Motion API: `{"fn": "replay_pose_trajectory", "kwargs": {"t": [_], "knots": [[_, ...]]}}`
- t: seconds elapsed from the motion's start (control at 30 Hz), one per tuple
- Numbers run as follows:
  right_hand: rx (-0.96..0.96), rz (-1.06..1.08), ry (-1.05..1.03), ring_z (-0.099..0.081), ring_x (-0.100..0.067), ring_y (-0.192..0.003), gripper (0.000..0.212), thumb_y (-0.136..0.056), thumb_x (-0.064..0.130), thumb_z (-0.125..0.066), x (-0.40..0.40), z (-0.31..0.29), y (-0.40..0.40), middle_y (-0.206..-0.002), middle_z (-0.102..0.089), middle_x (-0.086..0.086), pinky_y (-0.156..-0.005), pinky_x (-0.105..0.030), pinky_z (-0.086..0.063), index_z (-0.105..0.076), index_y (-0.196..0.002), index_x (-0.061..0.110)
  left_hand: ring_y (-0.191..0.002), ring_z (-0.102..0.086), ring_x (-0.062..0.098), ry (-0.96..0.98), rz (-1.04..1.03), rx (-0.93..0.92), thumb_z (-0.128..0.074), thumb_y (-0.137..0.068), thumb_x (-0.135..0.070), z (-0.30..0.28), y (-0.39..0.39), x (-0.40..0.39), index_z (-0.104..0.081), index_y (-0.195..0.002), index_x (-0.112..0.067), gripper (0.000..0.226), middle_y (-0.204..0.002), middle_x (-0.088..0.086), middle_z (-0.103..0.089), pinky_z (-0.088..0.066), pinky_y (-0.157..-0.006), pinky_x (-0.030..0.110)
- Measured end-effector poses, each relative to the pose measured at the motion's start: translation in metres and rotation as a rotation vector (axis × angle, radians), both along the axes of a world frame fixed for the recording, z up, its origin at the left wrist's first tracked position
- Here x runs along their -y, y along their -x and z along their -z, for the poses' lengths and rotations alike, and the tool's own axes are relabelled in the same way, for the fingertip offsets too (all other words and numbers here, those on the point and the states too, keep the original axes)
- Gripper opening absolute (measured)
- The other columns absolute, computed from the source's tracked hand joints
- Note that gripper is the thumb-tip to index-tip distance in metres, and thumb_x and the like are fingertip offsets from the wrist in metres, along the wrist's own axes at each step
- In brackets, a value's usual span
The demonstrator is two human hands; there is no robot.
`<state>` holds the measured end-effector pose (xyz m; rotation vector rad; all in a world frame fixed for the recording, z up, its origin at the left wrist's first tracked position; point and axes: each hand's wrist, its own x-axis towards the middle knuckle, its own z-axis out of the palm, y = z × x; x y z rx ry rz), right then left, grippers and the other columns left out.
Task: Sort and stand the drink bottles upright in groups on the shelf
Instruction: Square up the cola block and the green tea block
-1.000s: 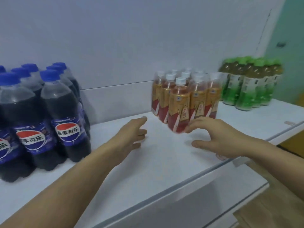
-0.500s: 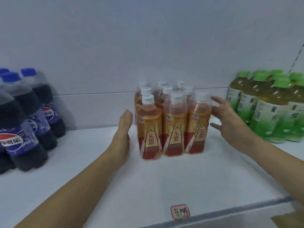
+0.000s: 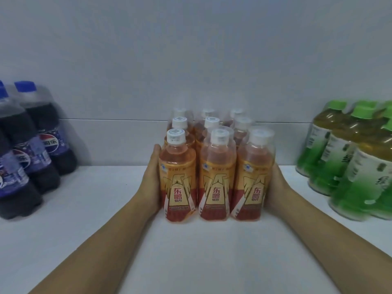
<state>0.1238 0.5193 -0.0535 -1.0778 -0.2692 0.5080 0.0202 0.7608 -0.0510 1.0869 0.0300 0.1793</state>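
Note:
Several orange drink bottles with white caps and gold-and-red labels stand upright in a tight block at the middle of the white shelf. My left hand presses flat against the block's left side. My right hand presses against its right side, its fingers hidden behind the bottles. Dark cola bottles with blue caps stand grouped at the left. Green tea bottles with green caps stand grouped at the right.
A white wall backs the shelf right behind the orange block. Bare shelf gaps lie between the three groups and in front of the block.
Both hands closed in from either side and now press on the orange block. The view has come nearer and centred on it; the cola group has slid left.

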Motion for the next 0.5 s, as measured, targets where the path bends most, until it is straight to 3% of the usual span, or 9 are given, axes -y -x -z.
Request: {"fn": "replay_pose_trajectory", "kwargs": {"t": [0.1, 0.33, 0.5], "knots": [[0.002, -0.016, -0.037, -0.073, -0.020, -0.083, 0.053, -0.100, 0.056, -0.043, -0.0035, 0.0047, 0.0004, -0.082, -0.075, -0.002, -0.075, -0.036, -0.056, -0.079, -0.076, 0.026, -0.097, -0.077, 0.018, -0.011, -0.012, 0.014, -0.026, -0.105, -0.058, 0.0066, -0.0035, -0.0020, -0.084, -0.096, -0.029, 0.066, -0.104, 0.003, -0.080, -0.062, -0.075, 0.030], [0.014, -0.030, -0.103, -0.073, -0.021, -0.086, 0.052, -0.102, 0.053, -0.041, -0.0050, 0.0071, -0.0024, -0.085, -0.075, -0.002, -0.077, -0.037, -0.056, -0.080, -0.081, 0.025, -0.097, -0.077, 0.017, 0.054, 0.021, 0.044, -0.023, -0.107, -0.057, 0.0031, -0.0055, -0.0001, -0.084, -0.095, -0.027, 0.069, -0.102, 0.002, -0.080, -0.061, -0.078, 0.030], [0.004, -0.035, -0.096, -0.074, -0.023, -0.091, 0.059, -0.104, 0.059, -0.035, -0.0047, 0.0076, -0.0042, -0.091, -0.077, -0.004, -0.080, -0.037, -0.057, -0.081, -0.088, 0.025, -0.088, -0.078, 0.014, 0.030, 0.020, 0.039, -0.019, -0.109, -0.049, 0.0048, -0.0040, -0.0009, -0.085, -0.086, -0.030, 0.073, -0.093, 0.000, -0.081, -0.061, -0.071, 0.027]]}}
